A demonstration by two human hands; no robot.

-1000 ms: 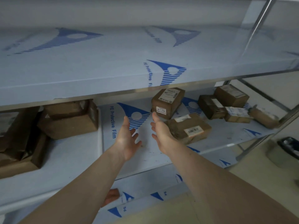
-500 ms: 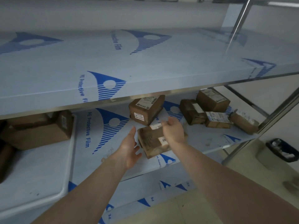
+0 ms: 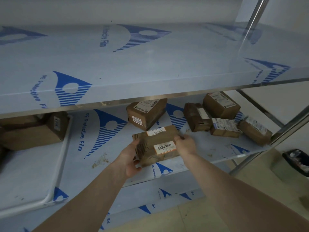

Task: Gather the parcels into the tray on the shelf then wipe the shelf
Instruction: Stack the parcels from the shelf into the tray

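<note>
A brown taped parcel [image 3: 155, 141] with white barcode labels sits near the front of the middle shelf [image 3: 209, 148]. My left hand [image 3: 131, 158] grips its left end and my right hand [image 3: 185, 145] grips its right end. A white tray [image 3: 55, 166] lies on the left of that shelf, with brown boxes [image 3: 33, 131] stacked at its back. Another parcel [image 3: 147, 113] stands behind the held one. Several more parcels [image 3: 222, 121] lie in a cluster at the right end of the shelf.
The upper shelf [image 3: 133, 67], covered in blue-printed protective film, overhangs the middle one. A metal upright [image 3: 291, 124] stands at the right corner. Brown stains [image 3: 100, 161] mark the shelf film. A black bin [image 3: 297, 161] sits on the floor at right.
Both hands reached forward from open and apart and closed on the two ends of the nearest parcel. The view shifted rightward, so the tray slid toward the left edge.
</note>
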